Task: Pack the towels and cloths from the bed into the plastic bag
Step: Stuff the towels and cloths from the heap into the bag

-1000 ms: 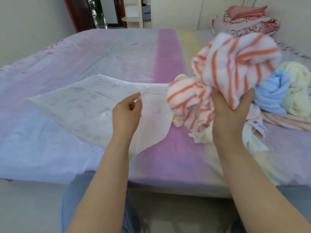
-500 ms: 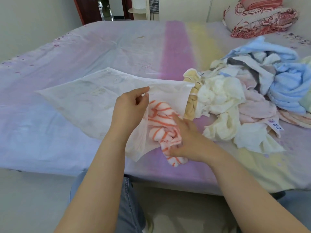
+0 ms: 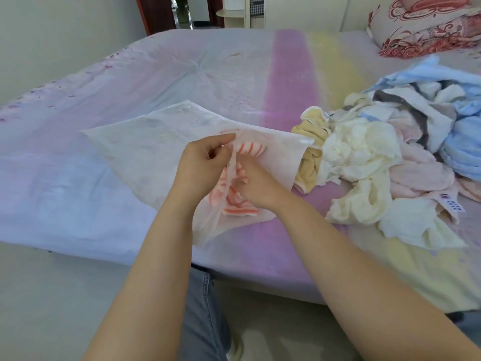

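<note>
Head view, entry one: your left hand (image 3: 205, 162) pinches the upper lip of the translucent white plastic bag (image 3: 156, 149) between thumb and fingers, holding the mouth up. Half a second ago that hand sat lower on the film and the mouth gaped less.

Entry two: your right hand (image 3: 256, 183) is pushed into the bag mouth, fingers curled onto the orange-and-white striped towel (image 3: 238, 204); you grip it loosely. A second ago you held that towel bunched high above the pile; half a second ago it was partway in; now most of it lies inside the bag, stripes showing through the film, one end at the opening nearest you.

Entry three: the bag lies flat on the pastel lilac, pink and yellow bedsheet (image 3: 286, 74), its mouth towards the pile.

Count, one each unless noted:
- striped towel, in the bag: one.
- mustard-yellow cloth (image 3: 311, 157), touching the bag's right edge: one.
- cream-white crumpled cloths (image 3: 359, 152): at least two; the exact number cannot be told.
- pale pink towel (image 3: 416, 178): one.
- light blue towels (image 3: 466, 149): two visible.
- white cloth with a grey border (image 3: 416, 105): one.
- red-patterned folded bedding (image 3: 429, 29), at the far right corner: one stack.
</note>
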A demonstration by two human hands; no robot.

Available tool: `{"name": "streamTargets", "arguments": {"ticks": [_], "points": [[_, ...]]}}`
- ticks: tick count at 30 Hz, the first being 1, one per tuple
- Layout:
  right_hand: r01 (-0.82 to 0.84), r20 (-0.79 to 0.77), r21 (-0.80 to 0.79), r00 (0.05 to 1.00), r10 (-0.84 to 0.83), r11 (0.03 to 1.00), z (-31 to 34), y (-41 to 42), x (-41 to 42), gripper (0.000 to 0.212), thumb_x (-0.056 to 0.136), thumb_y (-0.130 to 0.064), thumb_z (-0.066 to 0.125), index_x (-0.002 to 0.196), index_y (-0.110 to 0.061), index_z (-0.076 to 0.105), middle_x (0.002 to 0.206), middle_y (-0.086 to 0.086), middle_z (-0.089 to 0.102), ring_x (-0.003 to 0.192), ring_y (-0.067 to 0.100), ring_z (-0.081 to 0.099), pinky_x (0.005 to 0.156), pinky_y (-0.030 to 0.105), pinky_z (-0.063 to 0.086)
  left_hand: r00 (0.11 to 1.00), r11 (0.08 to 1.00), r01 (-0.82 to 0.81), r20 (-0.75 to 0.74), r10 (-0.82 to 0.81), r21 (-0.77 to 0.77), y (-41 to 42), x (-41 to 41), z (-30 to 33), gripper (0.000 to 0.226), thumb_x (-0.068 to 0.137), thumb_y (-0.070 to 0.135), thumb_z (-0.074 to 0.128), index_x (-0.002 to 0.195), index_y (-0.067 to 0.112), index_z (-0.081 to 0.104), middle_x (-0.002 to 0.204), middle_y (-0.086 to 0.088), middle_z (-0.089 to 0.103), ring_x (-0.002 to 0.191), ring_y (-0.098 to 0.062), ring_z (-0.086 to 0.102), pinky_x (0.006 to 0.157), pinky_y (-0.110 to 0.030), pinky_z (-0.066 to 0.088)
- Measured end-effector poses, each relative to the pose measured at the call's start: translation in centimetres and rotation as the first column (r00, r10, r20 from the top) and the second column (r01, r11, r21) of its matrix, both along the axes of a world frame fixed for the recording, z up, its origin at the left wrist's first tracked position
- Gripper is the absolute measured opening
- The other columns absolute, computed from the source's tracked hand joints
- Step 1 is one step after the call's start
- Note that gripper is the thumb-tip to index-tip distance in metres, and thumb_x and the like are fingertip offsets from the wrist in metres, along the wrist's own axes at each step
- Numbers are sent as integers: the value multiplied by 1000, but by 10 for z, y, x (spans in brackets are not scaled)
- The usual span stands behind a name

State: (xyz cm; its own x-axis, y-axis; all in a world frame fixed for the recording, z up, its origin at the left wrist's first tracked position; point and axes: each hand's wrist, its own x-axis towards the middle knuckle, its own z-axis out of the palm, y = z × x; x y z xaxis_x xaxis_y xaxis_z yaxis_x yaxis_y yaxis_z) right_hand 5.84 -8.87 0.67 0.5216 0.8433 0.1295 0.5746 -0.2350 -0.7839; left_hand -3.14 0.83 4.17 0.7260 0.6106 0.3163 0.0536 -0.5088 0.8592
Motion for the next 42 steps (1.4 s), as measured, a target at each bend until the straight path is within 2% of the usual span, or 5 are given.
{"name": "streamTargets", "arguments": {"ticks": [13, 20, 30, 37, 42], "points": [[710, 320, -340, 704, -635, 616, -21, -147, 64, 95, 83, -31, 68, 152, -28, 2, 159, 15, -9, 141, 43, 20, 108, 50, 30, 998, 998, -50, -26, 50, 33, -21, 21, -14, 25, 92, 20, 57, 113, 24, 70, 59, 11, 48, 49, 1, 44, 54, -7, 36], [733, 407, -493, 670, -620, 469, -26, -146, 63, 72, 92, -24, 55, 149, -6, 14, 122, 17, 58, 106, 33, 58, 75, 36, 42, 990, 990, -46, -127, 63, 131, -27, 18, -6, 27, 92, 23, 56, 115, 28, 69, 61, 11, 51, 52, -1, 48, 53, -6, 35], [357, 371, -349, 902, -221, 867, 39, -134, -10, 28, 79, -48, 65, 94, -26, 56, 121, -4, 48, 117, 19, 42, 97, 38, 38, 993, 994, -53, -104, 62, 91, -27, 16, -11, 27, 93, 21, 55, 114, 28, 70, 63, 12, 53, 50, 2, 47, 56, -10, 38], [629, -689, 339, 673, -270, 700, 37, -114, -13, 23, 93, 1, 53, 114, -8, 59, 105, 7, 68, 63, -9, 60, 62, 11, 48, 998, 999, -29, -53, 28, -16, -24, 11, -12, 25, 94, 16, 54, 111, 24, 70, 74, 1, 58, 62, -10, 48, 63, -19, 42], [620, -190, 187, 784, -591, 762, 14, -104, 1, 54, 80, -44, 65, 118, -16, 38, 104, -2, 54, 92, -15, 54, 81, 6, 39, 999, 998, -34, -16, 34, -53, -23, 10, -11, 26, 93, 16, 54, 112, 22, 71, 89, -13, 70, 72, -11, 54, 69, -23, 47]]}}
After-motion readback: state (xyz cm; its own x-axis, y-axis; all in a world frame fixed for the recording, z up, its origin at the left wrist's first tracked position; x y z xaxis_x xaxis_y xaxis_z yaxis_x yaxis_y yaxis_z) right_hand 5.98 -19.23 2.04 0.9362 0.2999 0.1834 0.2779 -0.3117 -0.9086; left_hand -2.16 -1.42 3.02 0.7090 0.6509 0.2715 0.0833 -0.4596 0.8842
